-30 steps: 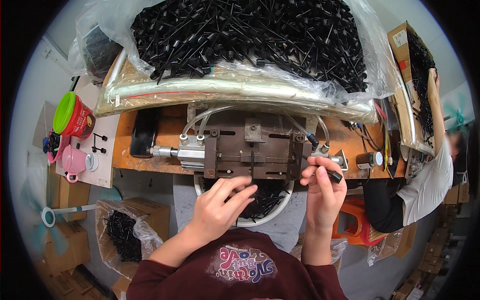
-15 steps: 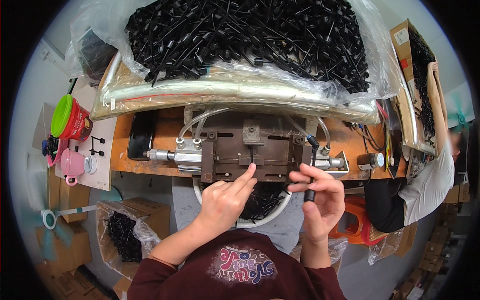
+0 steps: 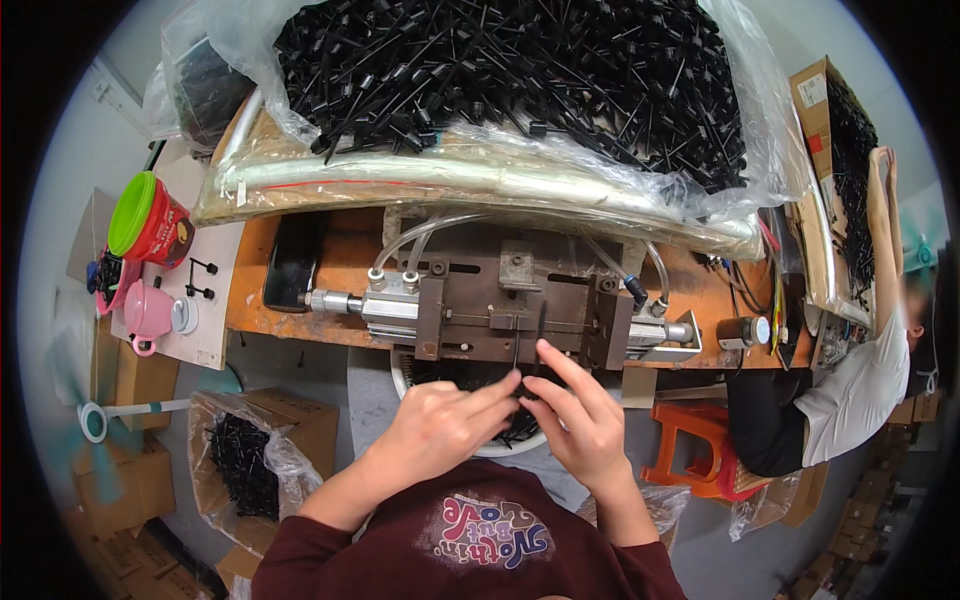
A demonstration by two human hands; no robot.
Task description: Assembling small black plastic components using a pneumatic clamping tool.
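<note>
One small pinch, thumb and finger, by the right hand (image 3: 588, 428) on a thin black rod (image 3: 543, 320), with its far end over the front of the brown metal jig (image 3: 485, 350). Right beside it, the left hand (image 3: 440, 412), with fingertips at the near end of a second black rod (image 3: 517, 347), in line with the small block (image 3: 508, 319) at the jig's middle. Cannot tell whether gripping that rod or only touching, with knuckles in the way.

Could bang the two rods together, from working so close. Could bend or tilt the rod at the jig, from a pull to one side. Could drop the held rod, from such a little pinch, down into the white-rimmed tub (image 3: 398, 374) just below. Could be hard to find in there, among the loose black rods (image 3: 518, 433).

A bit farther out, one silver air cylinder (image 3: 390, 314) on the left and another silver air cylinder (image 3: 655, 335) on the right, pointed at the middle. Could squash a fingertip, from a push by either one at the wrong time.

Behind those, clear air tubes (image 3: 657, 268) in loops. Could pop loose, from a snag or a tug. Past the tubes, a big plastic-covered tray (image 3: 450, 180), with a high heap of black parts (image 3: 520, 85) in it. Could spill some onto the jig, from a bump to the front edge.
</note>
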